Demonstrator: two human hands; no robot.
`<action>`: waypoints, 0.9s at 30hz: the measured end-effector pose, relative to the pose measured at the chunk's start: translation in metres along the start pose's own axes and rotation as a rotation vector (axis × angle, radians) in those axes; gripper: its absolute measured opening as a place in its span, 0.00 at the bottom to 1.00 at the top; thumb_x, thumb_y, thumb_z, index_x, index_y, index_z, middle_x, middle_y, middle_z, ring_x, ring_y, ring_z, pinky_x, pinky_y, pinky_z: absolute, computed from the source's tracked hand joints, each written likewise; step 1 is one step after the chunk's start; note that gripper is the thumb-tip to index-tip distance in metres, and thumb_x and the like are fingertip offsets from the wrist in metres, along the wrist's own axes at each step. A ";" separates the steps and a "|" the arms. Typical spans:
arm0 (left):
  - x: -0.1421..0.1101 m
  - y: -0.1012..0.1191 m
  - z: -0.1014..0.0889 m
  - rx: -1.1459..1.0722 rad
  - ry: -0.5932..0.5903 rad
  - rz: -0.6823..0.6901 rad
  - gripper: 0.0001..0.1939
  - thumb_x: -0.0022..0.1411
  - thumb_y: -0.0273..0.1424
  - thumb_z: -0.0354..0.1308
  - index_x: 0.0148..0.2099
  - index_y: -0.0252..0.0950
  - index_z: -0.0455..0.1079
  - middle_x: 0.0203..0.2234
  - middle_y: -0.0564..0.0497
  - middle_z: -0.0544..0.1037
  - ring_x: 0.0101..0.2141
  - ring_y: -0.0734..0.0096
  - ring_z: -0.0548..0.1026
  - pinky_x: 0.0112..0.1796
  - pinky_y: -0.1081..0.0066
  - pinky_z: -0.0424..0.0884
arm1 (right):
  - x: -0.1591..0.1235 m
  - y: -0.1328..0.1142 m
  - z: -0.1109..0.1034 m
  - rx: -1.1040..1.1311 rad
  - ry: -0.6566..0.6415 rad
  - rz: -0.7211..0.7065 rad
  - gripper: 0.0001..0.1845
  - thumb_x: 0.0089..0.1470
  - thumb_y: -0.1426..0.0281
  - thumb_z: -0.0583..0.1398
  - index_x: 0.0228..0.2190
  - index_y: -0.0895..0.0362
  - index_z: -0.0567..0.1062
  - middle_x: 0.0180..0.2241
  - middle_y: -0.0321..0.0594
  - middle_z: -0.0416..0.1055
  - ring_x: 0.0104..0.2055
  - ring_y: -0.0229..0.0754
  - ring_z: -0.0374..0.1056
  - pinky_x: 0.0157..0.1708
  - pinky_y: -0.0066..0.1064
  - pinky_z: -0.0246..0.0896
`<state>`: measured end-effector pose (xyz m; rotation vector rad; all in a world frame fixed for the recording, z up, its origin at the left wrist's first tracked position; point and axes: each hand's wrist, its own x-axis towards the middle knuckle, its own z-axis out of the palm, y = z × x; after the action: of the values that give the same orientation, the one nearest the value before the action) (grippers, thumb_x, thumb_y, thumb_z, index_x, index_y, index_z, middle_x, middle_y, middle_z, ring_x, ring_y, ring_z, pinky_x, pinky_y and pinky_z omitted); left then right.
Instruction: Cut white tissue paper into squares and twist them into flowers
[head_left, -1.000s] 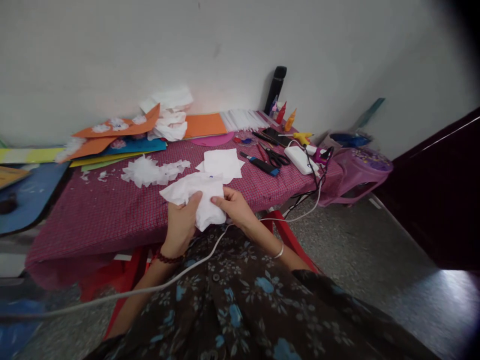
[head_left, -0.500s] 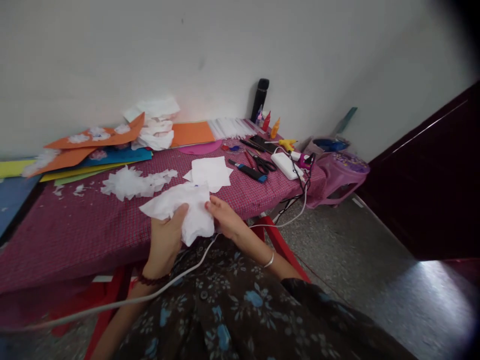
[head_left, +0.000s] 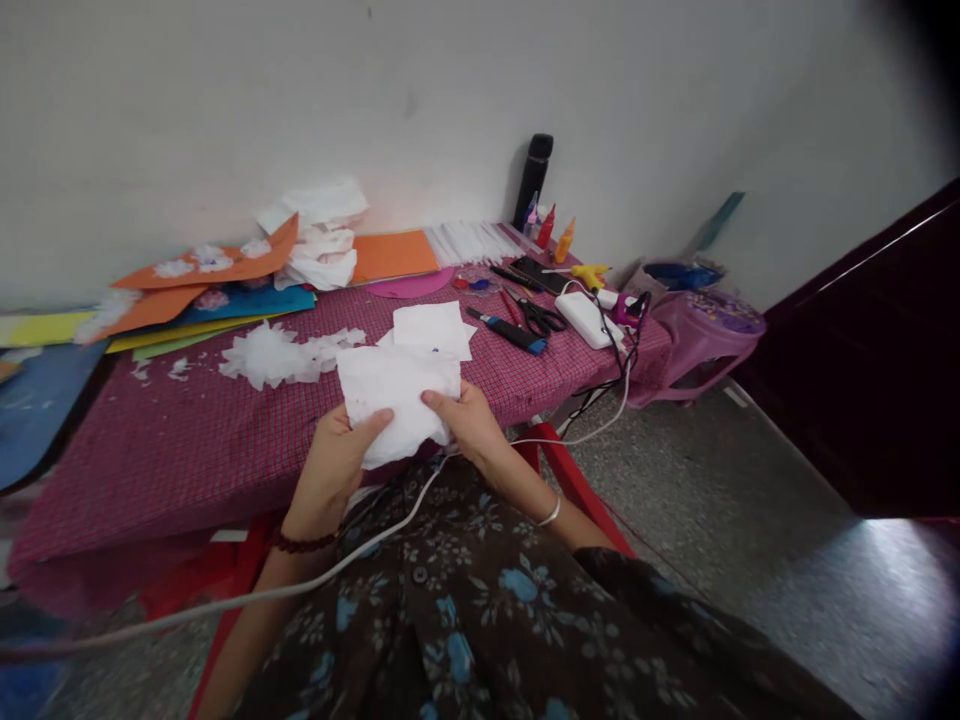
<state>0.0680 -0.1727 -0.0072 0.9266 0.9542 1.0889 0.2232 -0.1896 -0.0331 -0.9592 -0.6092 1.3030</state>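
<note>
A white tissue sheet (head_left: 397, 395) is held flat at the near edge of a table with a maroon checked cloth (head_left: 187, 440). My left hand (head_left: 334, 470) grips its lower left side, thumb on top. My right hand (head_left: 465, 425) pinches its lower right corner. Just beyond the sheet lie a small stack of white tissue squares (head_left: 435, 328) and a heap of cut tissue scraps (head_left: 277, 352).
Scissors (head_left: 541, 318), a blue-tipped cutter (head_left: 510, 331), a white power bank (head_left: 589, 318) with cables, glue bottles (head_left: 555, 232) and a black flask (head_left: 532, 180) sit at the table's right end. Coloured paper sheets (head_left: 217, 290) lie along the wall. A purple stool (head_left: 701, 335) stands to the right.
The crumpled tissue has been spread out flatter between both hands. The view has shifted slightly.
</note>
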 end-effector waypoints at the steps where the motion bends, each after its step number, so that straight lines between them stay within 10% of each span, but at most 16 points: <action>1: -0.001 0.001 0.000 -0.006 -0.005 0.003 0.29 0.39 0.34 0.77 0.45 0.30 0.77 0.36 0.42 0.84 0.37 0.55 0.82 0.40 0.61 0.79 | 0.000 -0.001 -0.001 -0.006 0.002 -0.011 0.25 0.34 0.59 0.73 0.34 0.57 0.77 0.32 0.38 0.79 0.29 0.37 0.71 0.33 0.30 0.68; 16: 0.007 -0.002 -0.005 0.008 0.101 0.107 0.27 0.54 0.53 0.64 0.41 0.32 0.76 0.33 0.43 0.83 0.44 0.53 0.80 0.44 0.61 0.78 | 0.003 0.001 -0.016 -0.178 -0.178 -0.004 0.23 0.37 0.57 0.72 0.33 0.59 0.78 0.29 0.36 0.75 0.27 0.34 0.66 0.31 0.27 0.63; 22: 0.004 -0.006 -0.004 0.210 -0.117 0.135 0.29 0.41 0.33 0.75 0.48 0.33 0.76 0.39 0.44 0.83 0.50 0.53 0.77 0.55 0.58 0.71 | 0.001 0.000 -0.015 -0.200 -0.226 -0.021 0.21 0.41 0.57 0.71 0.33 0.58 0.77 0.29 0.35 0.75 0.27 0.34 0.65 0.30 0.27 0.62; 27: 0.000 -0.007 0.003 0.202 -0.033 0.165 0.31 0.47 0.35 0.73 0.53 0.31 0.73 0.40 0.42 0.83 0.49 0.54 0.78 0.55 0.56 0.71 | 0.002 0.000 -0.014 -0.191 -0.264 -0.031 0.21 0.40 0.58 0.71 0.33 0.58 0.77 0.29 0.33 0.74 0.28 0.34 0.64 0.30 0.25 0.60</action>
<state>0.0726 -0.1743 -0.0133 1.2024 0.9860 1.1262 0.2354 -0.1905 -0.0403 -0.9345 -0.9619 1.3726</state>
